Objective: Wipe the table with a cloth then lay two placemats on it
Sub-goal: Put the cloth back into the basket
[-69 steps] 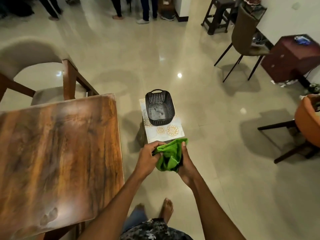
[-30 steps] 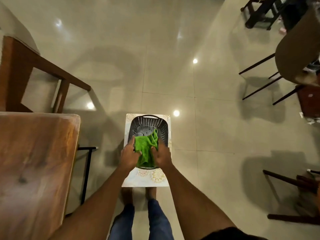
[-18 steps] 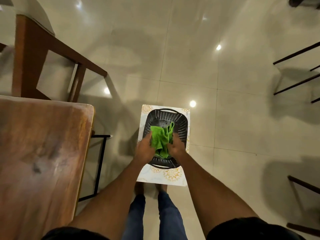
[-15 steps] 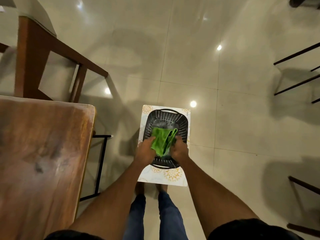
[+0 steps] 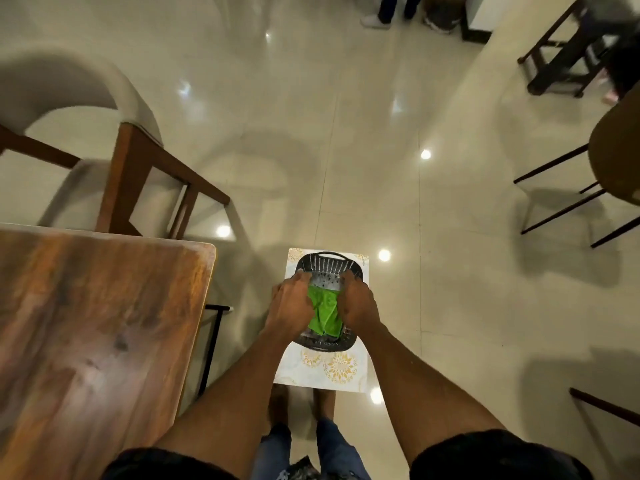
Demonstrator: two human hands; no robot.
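Note:
A green cloth [image 5: 325, 312] lies folded inside a black perforated basket [image 5: 327, 265]. The basket stands on a white placemat with gold flower prints [image 5: 329, 370], on a small stand right of the wooden table [image 5: 97, 327]. My left hand [image 5: 290, 308] grips the cloth's left edge and my right hand [image 5: 356, 304] grips its right edge, both reaching down into the basket. My hands hide part of the cloth and of the basket's rim. Whether a second placemat lies under the first cannot be told.
A wooden chair with a pale cushion [image 5: 131, 140] stands behind the table. Dark-legged chairs [image 5: 613, 157] are at the right, a dark stool [image 5: 561, 53] at the far right. A person's legs [image 5: 391, 8] show at the top. Glossy tiled floor lies around the stand.
The cloth has gone from above the basket's rim down into the basket, still held by both hands. My head has lifted, so more of the room shows.

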